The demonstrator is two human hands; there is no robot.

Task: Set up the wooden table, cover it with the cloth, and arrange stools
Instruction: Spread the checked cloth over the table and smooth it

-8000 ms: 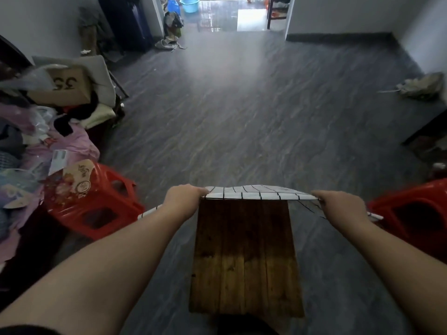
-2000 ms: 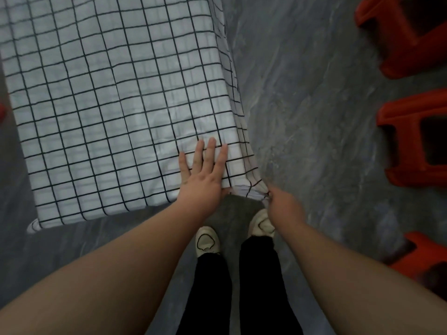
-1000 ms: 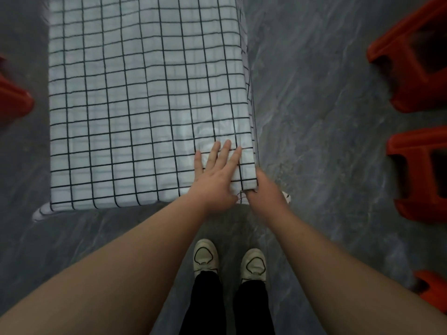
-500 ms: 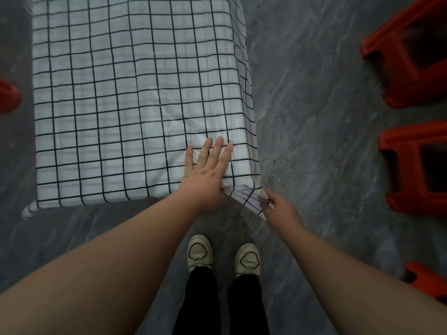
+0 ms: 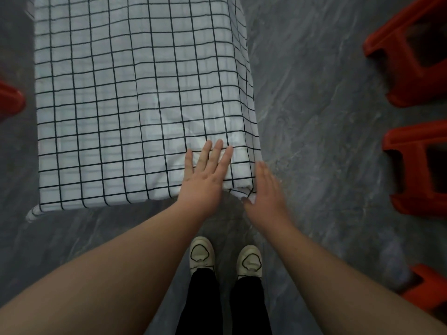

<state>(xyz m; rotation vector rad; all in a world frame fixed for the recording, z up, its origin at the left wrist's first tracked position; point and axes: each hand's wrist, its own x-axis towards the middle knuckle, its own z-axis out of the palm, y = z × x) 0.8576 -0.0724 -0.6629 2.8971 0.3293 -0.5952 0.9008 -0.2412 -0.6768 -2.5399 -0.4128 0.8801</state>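
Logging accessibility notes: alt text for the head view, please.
Seen from above, a person's left hand presses flat on the near right corner of a white black-grid cloth covering a table, the open right hand beside that corner. Red plastic stools sit on the grey floor to the right.

Grey veined floor (image 5: 314,105): stood upon by a table hidden under a white black-grid cloth (image 5: 125,97) spread flat; three red stools (image 5: 411,175) ranged at right, a fourth stool (image 5: 9,100) at left

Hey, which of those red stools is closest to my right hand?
The middle red stool of the three on your right, roughly level with your right hand; the others lie farther off.
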